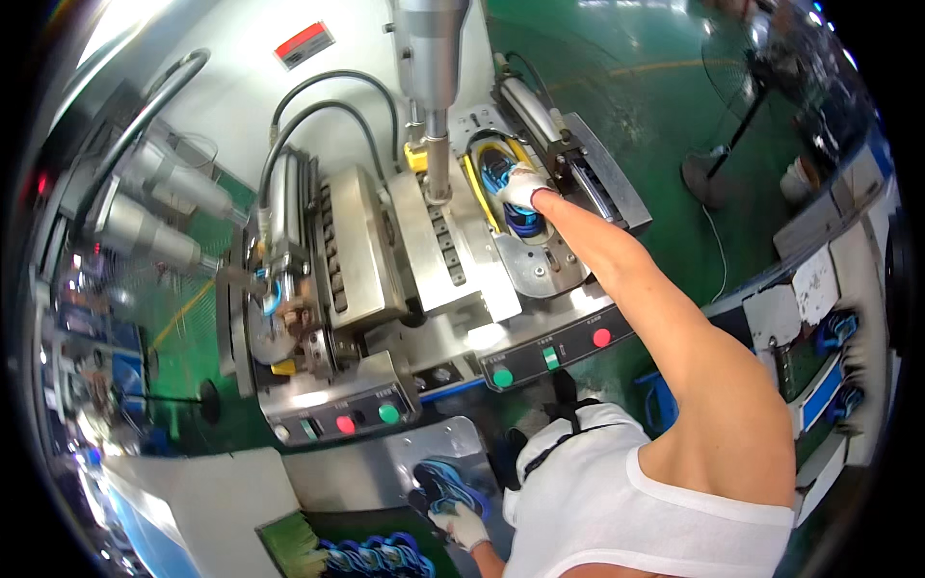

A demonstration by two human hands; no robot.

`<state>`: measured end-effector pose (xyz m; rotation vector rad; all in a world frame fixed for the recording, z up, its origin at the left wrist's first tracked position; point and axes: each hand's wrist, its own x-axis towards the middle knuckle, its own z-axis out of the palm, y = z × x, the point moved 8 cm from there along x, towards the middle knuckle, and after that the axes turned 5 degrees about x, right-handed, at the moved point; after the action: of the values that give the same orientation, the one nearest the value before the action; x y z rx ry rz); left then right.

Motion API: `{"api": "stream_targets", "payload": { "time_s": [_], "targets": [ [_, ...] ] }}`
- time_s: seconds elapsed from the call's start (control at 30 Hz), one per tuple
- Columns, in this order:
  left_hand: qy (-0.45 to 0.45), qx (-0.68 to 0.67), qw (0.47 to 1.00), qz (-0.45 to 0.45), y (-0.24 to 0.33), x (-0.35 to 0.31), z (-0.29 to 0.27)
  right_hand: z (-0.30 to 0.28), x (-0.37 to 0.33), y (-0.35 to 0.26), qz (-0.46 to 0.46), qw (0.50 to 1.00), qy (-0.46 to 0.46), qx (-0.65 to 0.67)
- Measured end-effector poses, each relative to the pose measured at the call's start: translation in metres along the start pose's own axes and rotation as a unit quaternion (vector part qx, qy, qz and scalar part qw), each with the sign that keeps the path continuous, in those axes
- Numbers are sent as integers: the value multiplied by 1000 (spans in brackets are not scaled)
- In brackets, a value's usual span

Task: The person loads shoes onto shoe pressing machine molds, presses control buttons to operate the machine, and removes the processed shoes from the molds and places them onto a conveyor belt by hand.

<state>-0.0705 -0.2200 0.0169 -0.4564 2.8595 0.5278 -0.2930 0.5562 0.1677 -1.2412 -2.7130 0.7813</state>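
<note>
In a white work glove, my right hand [521, 187] reaches forward and closes over a dark blue and light blue sports shoe [496, 168]. This shoe sits in the right station of a metal pressing machine, between yellow-edged side pads [479, 193]. My left hand [462, 526], also gloved, is low and near my body. It grips a second blue and black shoe [446, 485] above a bare metal shelf [385, 464]; the fingers are partly hidden by the shoe.
A thick vertical cylinder [430, 58] stands over the machine's middle. Control panels with green [503, 378] and red [601, 337] buttons line its front. Another shoe [273, 297] shows in the left station. Several shoes [381, 557] lie at bottom left. A standing fan [747, 116] is at far right.
</note>
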Motion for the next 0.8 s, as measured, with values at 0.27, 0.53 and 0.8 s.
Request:
{"api": "stream_targets", "payload": {
  "time_s": [0.27, 0.53, 0.8],
  "targets": [
    [92, -6, 993, 75, -35, -18, 91, 5, -259, -78, -303, 919, 81, 240],
    [19, -357, 934, 13, -9, -44, 5, 211, -359, -38, -402, 826, -22, -394],
    [26, -201, 978, -39, -62, -42, 27, 322, -563, -118, -126, 864, -478, -93]
  ]
}}
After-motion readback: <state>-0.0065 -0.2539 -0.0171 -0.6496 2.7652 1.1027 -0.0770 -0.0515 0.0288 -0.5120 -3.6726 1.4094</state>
